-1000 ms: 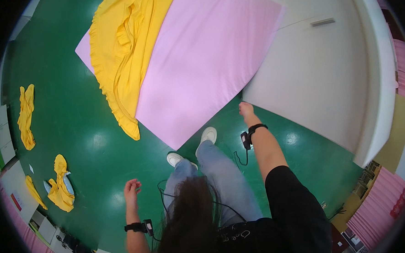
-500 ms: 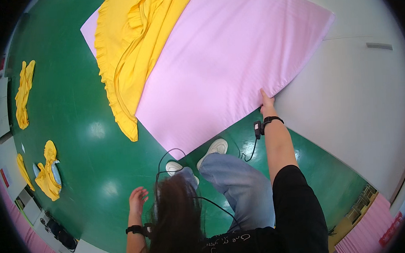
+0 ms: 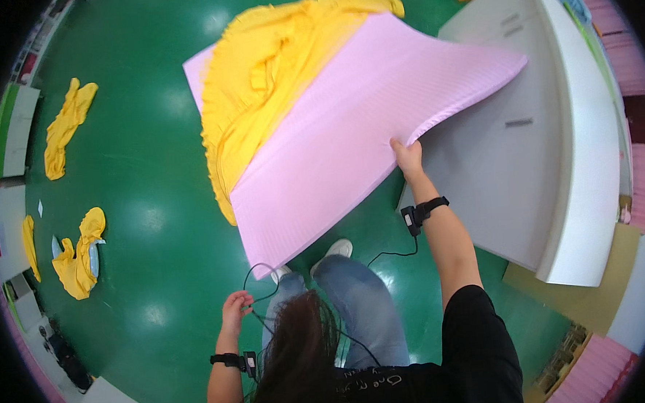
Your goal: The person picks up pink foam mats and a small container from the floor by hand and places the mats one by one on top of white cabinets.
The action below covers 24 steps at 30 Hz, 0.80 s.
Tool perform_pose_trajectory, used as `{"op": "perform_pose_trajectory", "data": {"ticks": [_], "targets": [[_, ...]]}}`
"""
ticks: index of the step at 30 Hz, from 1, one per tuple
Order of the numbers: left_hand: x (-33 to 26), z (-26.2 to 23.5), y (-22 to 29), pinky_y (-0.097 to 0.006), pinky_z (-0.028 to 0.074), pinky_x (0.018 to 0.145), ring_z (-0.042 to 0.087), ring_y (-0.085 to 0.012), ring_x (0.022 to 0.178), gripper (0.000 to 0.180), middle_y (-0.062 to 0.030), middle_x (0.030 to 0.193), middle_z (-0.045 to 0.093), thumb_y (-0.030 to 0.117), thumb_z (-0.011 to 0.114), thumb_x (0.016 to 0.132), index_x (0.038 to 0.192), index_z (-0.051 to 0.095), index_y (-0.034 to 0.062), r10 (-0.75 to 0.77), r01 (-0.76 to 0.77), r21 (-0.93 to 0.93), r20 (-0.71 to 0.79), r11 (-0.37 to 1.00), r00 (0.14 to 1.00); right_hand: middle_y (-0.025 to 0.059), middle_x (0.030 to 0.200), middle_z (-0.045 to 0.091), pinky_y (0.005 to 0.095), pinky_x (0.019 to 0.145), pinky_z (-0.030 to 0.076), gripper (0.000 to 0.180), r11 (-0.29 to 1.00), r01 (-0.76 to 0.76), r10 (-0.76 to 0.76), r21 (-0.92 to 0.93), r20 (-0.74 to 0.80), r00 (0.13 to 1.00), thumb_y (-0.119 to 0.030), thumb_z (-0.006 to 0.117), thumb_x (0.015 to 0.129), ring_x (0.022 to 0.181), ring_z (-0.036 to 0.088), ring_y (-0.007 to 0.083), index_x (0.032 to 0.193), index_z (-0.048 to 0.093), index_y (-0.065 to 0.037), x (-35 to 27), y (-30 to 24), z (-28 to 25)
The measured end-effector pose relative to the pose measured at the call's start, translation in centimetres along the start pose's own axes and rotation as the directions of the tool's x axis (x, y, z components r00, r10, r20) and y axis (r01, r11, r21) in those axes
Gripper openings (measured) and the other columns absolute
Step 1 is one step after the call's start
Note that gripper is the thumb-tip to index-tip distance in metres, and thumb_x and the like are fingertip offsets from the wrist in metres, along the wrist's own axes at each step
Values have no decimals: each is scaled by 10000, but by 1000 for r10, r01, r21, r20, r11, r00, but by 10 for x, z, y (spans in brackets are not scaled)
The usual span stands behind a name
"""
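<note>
A thin pink mattress (image 3: 348, 134) is tilted up off the green floor in front of me, its far right corner bent upward. My right hand (image 3: 408, 158) grips its near right edge, thumb on top; the fingers underneath are hidden. A yellow ruffled sheet (image 3: 259, 113) lies bunched over the mattress's left and far part. My left hand (image 3: 236, 308) is low beside my leg, off the mattress, with loosely bent fingers apart. It is next to a looped black cable (image 3: 273, 300), with no firm hold visible.
A white cabinet (image 3: 495, 156) with grey handles stands close on the right, partly behind the mattress. On the green floor (image 3: 145, 152) at left lie crumpled yellow cloths (image 3: 67, 127), one with a light blue piece (image 3: 94, 261). Low white furniture (image 3: 16, 133) lines the left side.
My right hand has drawn the mattress edge slightly left, and the mattress now bends more along its right side. My left hand has risen toward the cable. The view has shifted, showing more cabinet.
</note>
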<state>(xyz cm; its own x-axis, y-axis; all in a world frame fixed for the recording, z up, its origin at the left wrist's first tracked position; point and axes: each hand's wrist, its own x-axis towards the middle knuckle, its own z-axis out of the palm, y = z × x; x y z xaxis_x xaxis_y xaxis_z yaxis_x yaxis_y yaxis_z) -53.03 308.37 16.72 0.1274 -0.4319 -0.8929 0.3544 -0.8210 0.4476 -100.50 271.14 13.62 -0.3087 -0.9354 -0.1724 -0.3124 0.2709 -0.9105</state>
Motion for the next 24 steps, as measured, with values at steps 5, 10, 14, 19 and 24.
{"op": "perform_pose_trajectory", "data": {"ticks": [5, 10, 14, 19, 24], "targets": [[-53, -38, 9, -398, 455, 746, 496, -187, 987, 301, -95, 1092, 508, 235, 466, 852, 1114, 481, 87, 105, -105, -3, -14, 994, 994, 143, 866, 617, 323, 715, 454, 323, 971, 233, -229, -47, 88, 970, -127, 616, 693, 792, 589, 233, 925, 560, 91, -26, -165, 15], [-109, -66, 35, -636, 329, 812, 316, -320, 1191, 672, -144, 1341, 227, 512, 455, 798, 1286, 271, 88, -44, 22, -432, -42, 902, 998, 118, 854, 612, 307, 684, 461, 305, 921, 388, -364, -46, 261, 894, -105, 613, 698, 768, 584, 199, 943, 563, 70, -77, -361, 8], [-171, -118, 72, -702, 227, 849, 338, -338, 1196, 693, -170, 1275, 352, 539, 427, 790, 1268, 295, 54, 489, -120, -866, 155, 485, 858, 97, 846, 612, 292, 673, 467, 291, 825, 558, -498, -91, 349, 794, -83, 600, 696, 756, 583, 173, 945, 563, 63, -131, -454, 25], [-214, -219, 99, -672, 254, 873, 426, -323, 1125, 595, -177, 1151, 480, 463, 435, 809, 1178, 397, -3, 544, -158, -908, 87, 388, 835, 106, 817, 617, 297, 658, 470, 249, 748, 625, -516, -220, 400, 758, -75, 598, 697, 719, 589, 183, 895, 577, 75, -143, -536, 21], [-242, -237, 93, -428, 510, 669, 606, -278, 798, 456, -187, 958, 584, 284, 535, 801, 1057, 489, -90, 213, -154, -348, 140, 925, 967, 140, 875, 609, 306, 701, 455, 327, 768, 591, -442, -246, 466, 767, -91, 613, 704, 768, 586, 206, 959, 544, 102, -193, -559, 68]]}}
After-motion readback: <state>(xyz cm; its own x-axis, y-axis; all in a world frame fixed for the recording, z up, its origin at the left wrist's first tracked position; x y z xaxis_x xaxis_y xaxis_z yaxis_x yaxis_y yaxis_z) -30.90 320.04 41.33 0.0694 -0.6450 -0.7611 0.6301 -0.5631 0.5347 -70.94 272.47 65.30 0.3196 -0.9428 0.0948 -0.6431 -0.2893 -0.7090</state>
